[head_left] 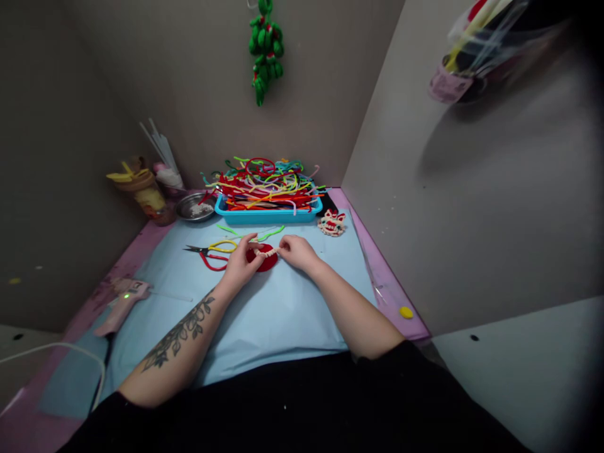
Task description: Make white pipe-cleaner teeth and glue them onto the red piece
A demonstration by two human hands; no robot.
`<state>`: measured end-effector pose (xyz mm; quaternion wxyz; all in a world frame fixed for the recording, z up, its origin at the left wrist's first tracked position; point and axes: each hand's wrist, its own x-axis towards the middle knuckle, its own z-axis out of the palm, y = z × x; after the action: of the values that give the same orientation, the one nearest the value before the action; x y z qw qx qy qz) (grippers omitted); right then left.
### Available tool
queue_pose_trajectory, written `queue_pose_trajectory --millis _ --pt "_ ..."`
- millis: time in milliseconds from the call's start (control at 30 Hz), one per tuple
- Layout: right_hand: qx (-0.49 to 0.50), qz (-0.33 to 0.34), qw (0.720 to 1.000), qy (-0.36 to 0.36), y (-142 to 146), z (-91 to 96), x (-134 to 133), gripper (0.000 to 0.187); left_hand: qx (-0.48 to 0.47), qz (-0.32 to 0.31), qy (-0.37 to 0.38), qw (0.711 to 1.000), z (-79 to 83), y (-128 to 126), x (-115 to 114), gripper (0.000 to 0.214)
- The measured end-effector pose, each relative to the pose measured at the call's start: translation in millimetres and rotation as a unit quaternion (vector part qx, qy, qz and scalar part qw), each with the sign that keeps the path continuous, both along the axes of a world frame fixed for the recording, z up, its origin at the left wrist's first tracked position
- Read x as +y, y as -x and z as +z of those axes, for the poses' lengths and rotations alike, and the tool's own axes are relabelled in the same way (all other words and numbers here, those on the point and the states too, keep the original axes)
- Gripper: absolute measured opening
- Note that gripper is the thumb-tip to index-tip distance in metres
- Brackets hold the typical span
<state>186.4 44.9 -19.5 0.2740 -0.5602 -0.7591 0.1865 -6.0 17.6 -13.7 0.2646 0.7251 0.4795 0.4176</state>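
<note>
In the middle of the blue cloth (287,302), my left hand (243,261) has its thumb and fingers around the left side of a red disc (268,263). A cream, bumpy strip of pipe cleaner (270,253) runs across the disc's upper face. My right hand (296,251) pinches the strip's right end between thumb and fingertip. Left of my left hand lie scissors (204,251) with one yellow and one red handle, their blades apart. Green pipe cleaner pieces (272,233) lie just beyond my hands.
A blue tray (268,217) heaped with coloured pipe cleaners stands at the back. Beside it are a metal bowl (195,207) and a cream-and-red animal-face piece (332,223). A pink glue gun (123,305) with a green light lies left, near a white cable (56,345). Walls enclose the table.
</note>
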Motion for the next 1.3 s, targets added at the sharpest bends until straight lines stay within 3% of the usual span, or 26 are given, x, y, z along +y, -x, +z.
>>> queue_pose_trajectory --millis 233,1033,1300 --pt "0.017 -0.052 0.997 0.055 5.8 -2.3 1.2 0.013 -0.015 0.006 0.013 1.0 -0.7 -0.3 0.7 0.054" --pt "0.064 -0.023 0.994 0.081 5.6 -8.0 7.2 0.013 -0.055 -0.004 0.034 0.998 -6.5 1.1 3.9 0.057" --pt "0.058 -0.003 0.989 0.133 5.6 -3.2 6.2 0.012 -0.049 0.0 0.031 0.998 -3.2 0.2 1.7 0.056"
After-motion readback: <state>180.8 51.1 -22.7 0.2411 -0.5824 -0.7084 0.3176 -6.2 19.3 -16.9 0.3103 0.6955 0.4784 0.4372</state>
